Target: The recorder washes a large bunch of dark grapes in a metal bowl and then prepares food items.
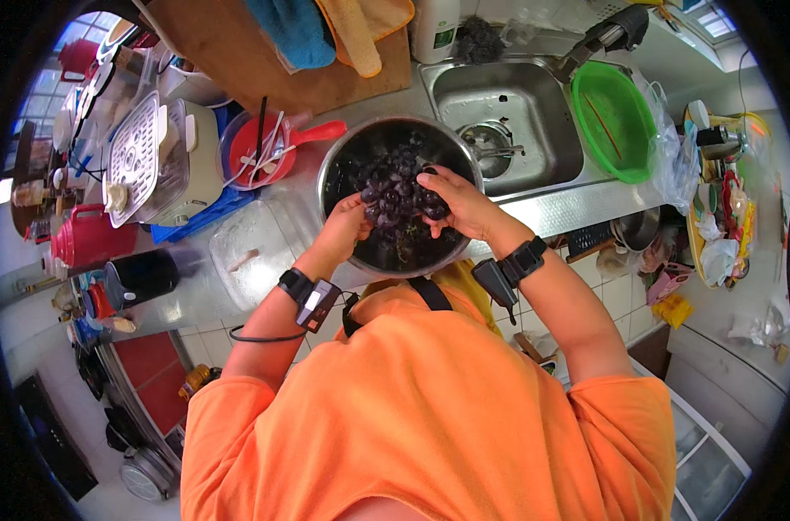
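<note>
A round stainless steel basin [335,155] stands in front of me on the metal counter. Over it is a bunch of dark purple grapes [395,185], with thin green stems showing at its lower side. My left hand [344,226] pinches the bunch's left edge with thumb and fingers. On the other side, my right hand [463,205] curls around several grapes, its thumb on top and fingertips underneath. The basin's floor is dark and mostly hidden by the fruit and hands. Both wrists wear black straps with small devices.
Right of the basin is a steel sink [544,124] holding a small metal strainer [486,146]. A green plastic basin [610,124] sits at its far side. To the left are a red colander [277,163], a white steamer [193,156] and a clear cutting mat [255,251].
</note>
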Demonstrator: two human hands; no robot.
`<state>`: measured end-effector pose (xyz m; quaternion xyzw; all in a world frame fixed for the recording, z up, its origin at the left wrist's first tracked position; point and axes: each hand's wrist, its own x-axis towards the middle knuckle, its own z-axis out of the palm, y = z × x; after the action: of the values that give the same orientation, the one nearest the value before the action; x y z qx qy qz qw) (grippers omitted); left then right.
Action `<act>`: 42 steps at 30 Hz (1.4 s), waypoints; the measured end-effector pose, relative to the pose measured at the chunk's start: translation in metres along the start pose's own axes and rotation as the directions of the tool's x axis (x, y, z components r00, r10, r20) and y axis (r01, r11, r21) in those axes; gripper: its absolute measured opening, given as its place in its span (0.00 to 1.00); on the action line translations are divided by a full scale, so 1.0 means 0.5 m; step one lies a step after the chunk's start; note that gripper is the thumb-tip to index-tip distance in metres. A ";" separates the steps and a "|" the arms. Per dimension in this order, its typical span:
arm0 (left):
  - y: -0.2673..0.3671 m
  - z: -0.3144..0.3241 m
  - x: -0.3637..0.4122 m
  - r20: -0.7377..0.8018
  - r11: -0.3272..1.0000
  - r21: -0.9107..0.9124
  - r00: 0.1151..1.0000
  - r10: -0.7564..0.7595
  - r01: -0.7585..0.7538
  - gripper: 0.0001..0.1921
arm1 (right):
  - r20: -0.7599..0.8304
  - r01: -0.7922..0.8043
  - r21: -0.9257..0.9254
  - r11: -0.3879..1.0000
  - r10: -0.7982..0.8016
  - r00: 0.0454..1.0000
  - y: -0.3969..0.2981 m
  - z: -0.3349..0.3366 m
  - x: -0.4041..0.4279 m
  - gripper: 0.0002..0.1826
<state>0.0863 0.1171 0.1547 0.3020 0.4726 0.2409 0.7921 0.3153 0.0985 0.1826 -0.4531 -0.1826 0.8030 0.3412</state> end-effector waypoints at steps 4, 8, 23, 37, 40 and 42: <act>0.013 0.004 0.000 -0.011 0.956 -0.184 0.973 -0.232 0.226 0.11 | 0.022 0.103 -0.213 0.972 -0.100 0.995 0.006 -0.019 0.004 0.28; 0.013 0.006 -0.011 0.156 0.827 -0.358 0.901 -0.405 0.433 0.09 | 0.123 0.287 -0.364 0.886 -0.260 0.958 0.008 -0.030 0.007 0.29; 0.016 0.017 -0.019 0.444 0.285 -0.778 0.811 -0.381 0.560 0.11 | 0.773 0.490 -0.634 -0.598 -0.488 0.406 -0.004 -0.062 0.057 0.35; 0.035 0.016 -0.034 -0.031 0.976 -0.001 0.975 -0.219 0.219 0.08 | -0.181 0.222 -0.081 0.972 -0.234 0.955 0.048 -0.104 0.044 0.21; 0.020 0.008 -0.035 0.001 0.847 0.509 0.985 0.175 -0.151 0.08 | -0.184 0.212 -0.143 0.967 -0.236 0.954 0.030 -0.096 0.050 0.20; 0.039 0.020 -0.045 0.106 0.546 0.758 0.894 0.436 -0.357 0.08 | -0.196 0.131 -0.132 0.983 -0.156 0.968 0.021 -0.081 0.049 0.21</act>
<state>0.0834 0.1133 0.1859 0.6928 0.4854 0.2063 0.4918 0.3368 0.1081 0.1404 -0.5387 -0.2260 0.7129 0.3880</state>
